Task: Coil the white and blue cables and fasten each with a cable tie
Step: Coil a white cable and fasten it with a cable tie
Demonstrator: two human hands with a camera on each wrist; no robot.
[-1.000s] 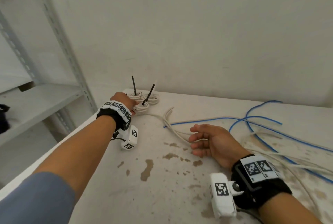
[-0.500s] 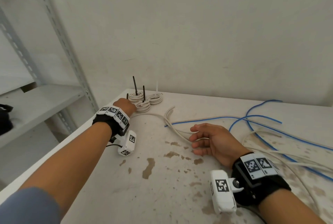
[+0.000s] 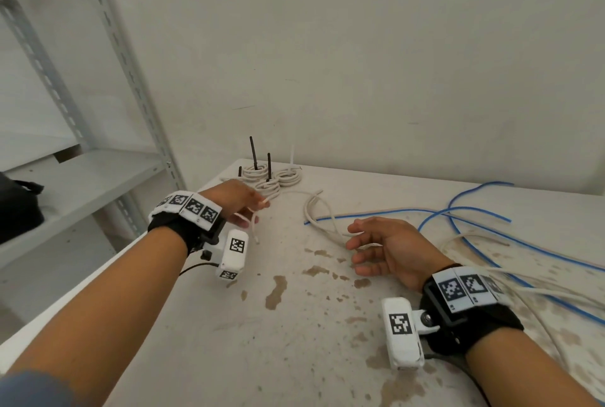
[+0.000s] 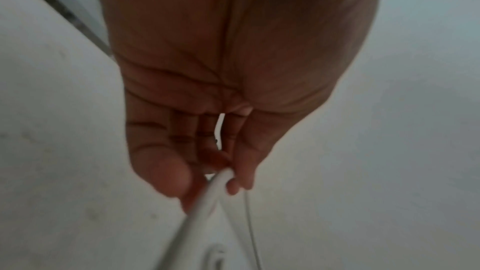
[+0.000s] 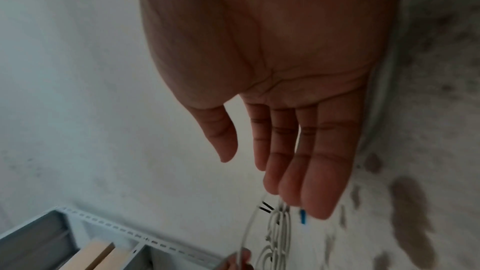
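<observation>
My left hand (image 3: 258, 210) hovers just in front of the tied white coils (image 3: 288, 175) and pinches a white cable strand (image 3: 253, 226) between thumb and fingers. The left wrist view shows the pinch on the cable (image 4: 207, 196) by my left hand (image 4: 223, 178). Black cable ties (image 3: 252, 151) stand up from the coils. My right hand (image 3: 357, 243) lies open, fingers straight, over a loose white cable (image 3: 319, 220). My right hand (image 5: 259, 171) holds nothing in the right wrist view. A loose blue cable (image 3: 373, 211) runs off to the right.
The stained white table (image 3: 294, 341) stands against a wall. A grey metal shelf rack (image 3: 82, 184) stands left of it, with a black bag (image 3: 16, 206) on it. More loose white and blue cable (image 3: 523, 279) sprawls over the right side.
My left hand has drawn back from the coils toward me and now has a white cable strand in its fingers. My right hand has barely moved.
</observation>
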